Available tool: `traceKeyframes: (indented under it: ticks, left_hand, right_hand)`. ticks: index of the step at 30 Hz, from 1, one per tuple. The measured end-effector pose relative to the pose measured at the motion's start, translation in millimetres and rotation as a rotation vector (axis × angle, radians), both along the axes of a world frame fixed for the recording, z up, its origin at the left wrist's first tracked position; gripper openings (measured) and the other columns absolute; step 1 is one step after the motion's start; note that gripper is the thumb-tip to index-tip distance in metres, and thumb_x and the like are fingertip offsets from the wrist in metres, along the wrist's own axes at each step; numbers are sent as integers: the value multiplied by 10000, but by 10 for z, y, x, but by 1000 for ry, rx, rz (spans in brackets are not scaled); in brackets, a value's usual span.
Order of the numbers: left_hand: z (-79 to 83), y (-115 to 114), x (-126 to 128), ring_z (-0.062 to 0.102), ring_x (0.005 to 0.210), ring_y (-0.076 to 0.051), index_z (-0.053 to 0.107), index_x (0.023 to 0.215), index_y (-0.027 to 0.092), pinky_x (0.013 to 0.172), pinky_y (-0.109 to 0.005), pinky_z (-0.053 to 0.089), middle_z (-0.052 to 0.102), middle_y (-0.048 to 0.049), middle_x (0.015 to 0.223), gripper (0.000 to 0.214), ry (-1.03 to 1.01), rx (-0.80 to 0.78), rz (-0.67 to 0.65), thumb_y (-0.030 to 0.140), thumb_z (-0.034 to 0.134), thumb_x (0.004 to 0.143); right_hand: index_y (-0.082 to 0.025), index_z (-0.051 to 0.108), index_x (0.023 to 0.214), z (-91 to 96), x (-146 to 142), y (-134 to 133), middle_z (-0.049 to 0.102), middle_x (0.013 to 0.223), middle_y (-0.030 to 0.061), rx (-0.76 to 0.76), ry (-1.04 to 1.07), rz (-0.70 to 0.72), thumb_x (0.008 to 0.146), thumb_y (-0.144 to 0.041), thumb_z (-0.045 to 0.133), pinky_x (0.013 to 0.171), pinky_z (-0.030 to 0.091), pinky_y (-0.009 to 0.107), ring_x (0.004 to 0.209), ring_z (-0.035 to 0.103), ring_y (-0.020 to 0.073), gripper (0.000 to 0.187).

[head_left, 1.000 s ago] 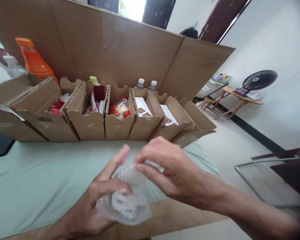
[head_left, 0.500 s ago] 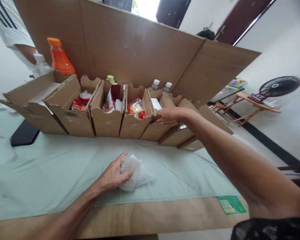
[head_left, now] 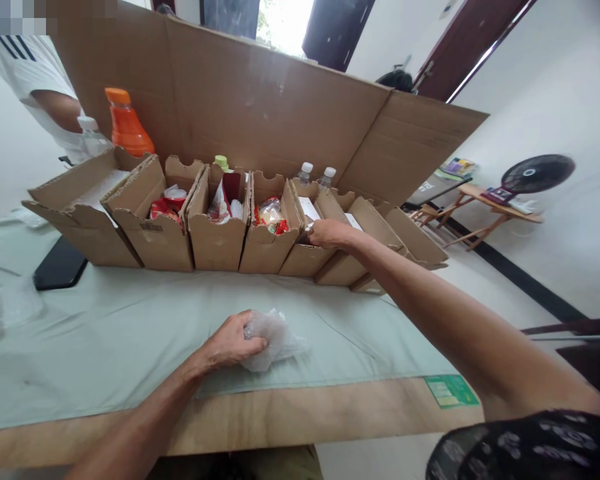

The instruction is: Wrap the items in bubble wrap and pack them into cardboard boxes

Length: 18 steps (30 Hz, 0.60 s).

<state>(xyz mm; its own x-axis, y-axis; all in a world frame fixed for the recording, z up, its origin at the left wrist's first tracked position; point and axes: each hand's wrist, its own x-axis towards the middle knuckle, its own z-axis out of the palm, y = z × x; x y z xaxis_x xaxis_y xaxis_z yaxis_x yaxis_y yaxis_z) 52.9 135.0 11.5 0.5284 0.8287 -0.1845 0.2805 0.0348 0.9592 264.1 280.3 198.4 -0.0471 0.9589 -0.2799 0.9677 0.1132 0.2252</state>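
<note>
My left hand (head_left: 229, 345) rests on the pale green cloth (head_left: 120, 333), its fingers closed on a crumpled wad of clear bubble wrap (head_left: 275, 337). My right hand (head_left: 330, 233) reaches forward to the row of small cardboard boxes, at the rim of the fifth box (head_left: 305, 259). Its fingers curl down into that box and are hidden. A white card (head_left: 310, 208) stands in the same box just behind the hand.
The other boxes hold red snack packets (head_left: 269, 217). An orange bottle (head_left: 126, 127) and clear bottles (head_left: 305, 172) stand behind them, before a tall cardboard sheet (head_left: 260, 113). A person in a white shirt (head_left: 35, 73) stands far left. A black slab (head_left: 60, 265) lies on the cloth.
My right hand let go of the bubble wrap and stretched out to the fifth box. My left hand brought the wrap down onto the cloth and keeps hold of it.
</note>
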Motion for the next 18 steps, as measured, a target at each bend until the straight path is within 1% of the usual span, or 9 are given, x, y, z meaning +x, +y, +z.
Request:
traceKeyframes:
  ticks: [3, 5, 7, 9, 10, 12, 14, 16, 18]
  left_hand:
    - [73, -47, -15, 671, 1169, -302, 722, 1016, 190, 957, -400, 542, 689, -133, 1280, 311, -42, 127, 60, 286, 651, 729]
    - [169, -141, -60, 476, 1464, -368, 749, 983, 199, 1123, -481, 465, 477, -158, 1604, 238, -97, 303, 117, 274, 693, 764]
    - [300, -290, -123, 256, 1596, -418, 765, 950, 199, 1209, -559, 371, 197, -108, 1768, 188, -148, 474, 165, 305, 747, 796]
    - [441, -458, -188, 212, 1608, -448, 778, 952, 214, 1214, -589, 371, 92, -50, 1793, 224, -187, 561, 167, 366, 803, 789]
    - [505, -529, -217, 245, 1597, -451, 784, 965, 228, 1191, -578, 411, 121, -43, 1787, 248, -195, 569, 138, 389, 821, 781]
    - [593, -599, -271, 358, 1550, -431, 790, 1003, 247, 1131, -526, 490, 282, -79, 1736, 257, -192, 546, 52, 390, 816, 791]
    - [603, -555, -327, 517, 1439, -377, 773, 1068, 239, 1082, -462, 528, 489, -131, 1606, 253, -171, 474, 20, 332, 749, 834]
    - [534, -426, -389, 660, 1225, -301, 717, 1206, 227, 1004, -405, 558, 668, -133, 1376, 360, -131, 354, 75, 297, 670, 856]
    - [418, -286, -442, 697, 975, -226, 584, 1421, 225, 874, -350, 575, 727, -88, 1174, 576, -95, 218, 163, 313, 628, 854]
  right_hand:
    - [-195, 781, 1095, 337, 85, -303, 804, 1093, 162, 219, -8, -79, 980, -253, 514, 803, 549, 394, 1026, 741, 354, 296]
    - [-263, 783, 1039, 553, 126, -634, 810, 1046, 125, 429, 15, -55, 1019, -306, 437, 808, 531, 442, 1018, 728, 365, 349]
    - [-281, 783, 896, 650, 93, -1025, 792, 842, 105, 570, 115, 64, 1008, -347, 478, 746, 507, 445, 858, 730, 333, 331]
    - [-275, 765, 771, 599, -26, -1390, 749, 693, 69, 498, 259, 212, 971, -325, 552, 697, 489, 415, 694, 703, 271, 296]
    - [-274, 765, 753, 534, -104, -1531, 749, 681, 50, 393, 336, 292, 959, -301, 573, 691, 487, 396, 658, 693, 244, 283]
    - [-287, 799, 852, 394, -252, -1669, 792, 768, 17, 138, 498, 450, 962, -264, 578, 709, 499, 355, 682, 705, 207, 248]
    - [-290, 808, 1047, 313, -347, -1565, 820, 882, 3, 24, 637, 512, 979, -237, 553, 732, 511, 317, 755, 727, 186, 270]
    - [-255, 795, 1147, 309, -387, -1222, 823, 947, 18, 115, 651, 466, 976, -215, 545, 763, 512, 301, 827, 737, 188, 306]
    - [-215, 811, 1103, 332, -420, -734, 821, 997, 50, 252, 498, 381, 945, -177, 560, 799, 501, 312, 897, 738, 213, 300]
